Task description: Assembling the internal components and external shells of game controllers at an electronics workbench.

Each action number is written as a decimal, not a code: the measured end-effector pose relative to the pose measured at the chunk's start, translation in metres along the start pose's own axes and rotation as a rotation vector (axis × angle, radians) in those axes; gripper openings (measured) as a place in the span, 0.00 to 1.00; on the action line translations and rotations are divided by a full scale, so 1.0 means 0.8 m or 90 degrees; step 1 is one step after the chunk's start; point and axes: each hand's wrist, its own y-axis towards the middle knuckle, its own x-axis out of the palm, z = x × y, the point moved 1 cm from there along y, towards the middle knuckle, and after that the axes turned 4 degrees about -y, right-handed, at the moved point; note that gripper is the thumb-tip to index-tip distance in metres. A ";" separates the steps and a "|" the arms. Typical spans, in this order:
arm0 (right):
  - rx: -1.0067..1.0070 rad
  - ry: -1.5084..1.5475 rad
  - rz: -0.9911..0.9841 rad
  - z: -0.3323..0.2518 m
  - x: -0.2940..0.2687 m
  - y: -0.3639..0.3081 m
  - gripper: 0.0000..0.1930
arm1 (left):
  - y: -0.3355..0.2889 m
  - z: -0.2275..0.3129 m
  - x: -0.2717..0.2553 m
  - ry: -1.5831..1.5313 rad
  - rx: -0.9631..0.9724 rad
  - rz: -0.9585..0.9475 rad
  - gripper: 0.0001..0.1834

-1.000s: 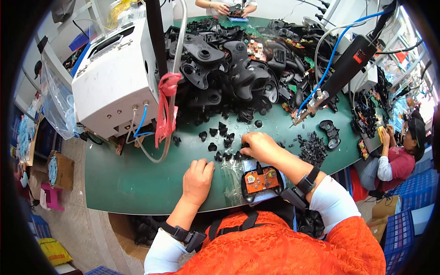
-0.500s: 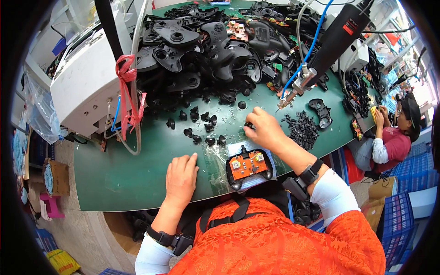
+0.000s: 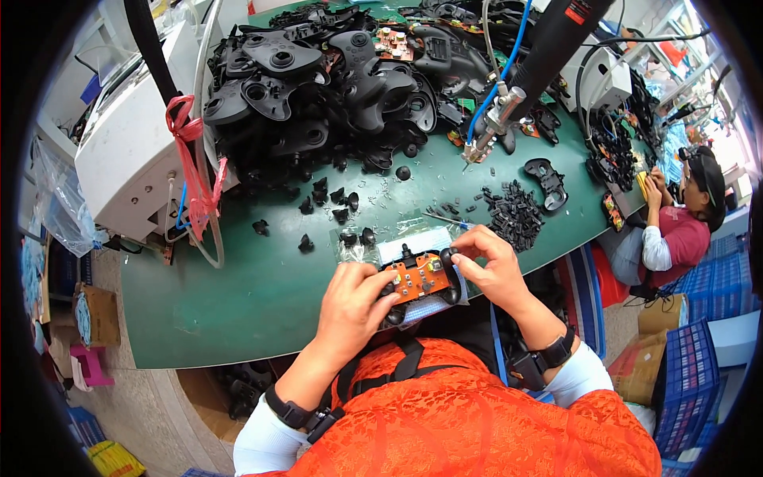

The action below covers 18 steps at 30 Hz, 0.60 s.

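A black game controller half (image 3: 447, 296) with an orange circuit board (image 3: 421, 280) lies in front of me on a pale bubble-wrap pad (image 3: 429, 242). My left hand (image 3: 350, 304) is closed at its left side, thumb and fingers gripping that edge; the fingers cover part of the board. At the right side, my right hand (image 3: 491, 264) pinches a small round black part (image 3: 448, 256) beside the board's corner. Several black thumbstick caps (image 3: 340, 215) are scattered beyond my left hand. A thin screwdriver (image 3: 447, 219) lies just past the pad.
Black controller shells (image 3: 286, 60) are heaped at the back. An electric screwdriver (image 3: 548, 56) hangs above the table, right of centre. Small black pieces (image 3: 515, 215) form a pile near an empty shell (image 3: 545, 184). A white machine (image 3: 135, 151) stands left; a co-worker (image 3: 679, 219) sits at right.
Both hands have come to the controller: the left moved right from the bare table, the right came back from the scattered parts with a small black piece. The view has shifted slightly.
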 end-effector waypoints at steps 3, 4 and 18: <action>-0.009 -0.003 -0.005 -0.001 0.005 -0.002 0.08 | 0.014 0.010 0.015 0.067 0.063 -0.042 0.16; -0.015 -0.005 -0.011 -0.003 0.007 -0.002 0.08 | 0.017 0.013 0.019 0.111 0.099 -0.062 0.16; -0.008 0.012 -0.051 -0.003 0.006 -0.004 0.08 | 0.030 0.016 0.025 0.219 0.104 -0.140 0.12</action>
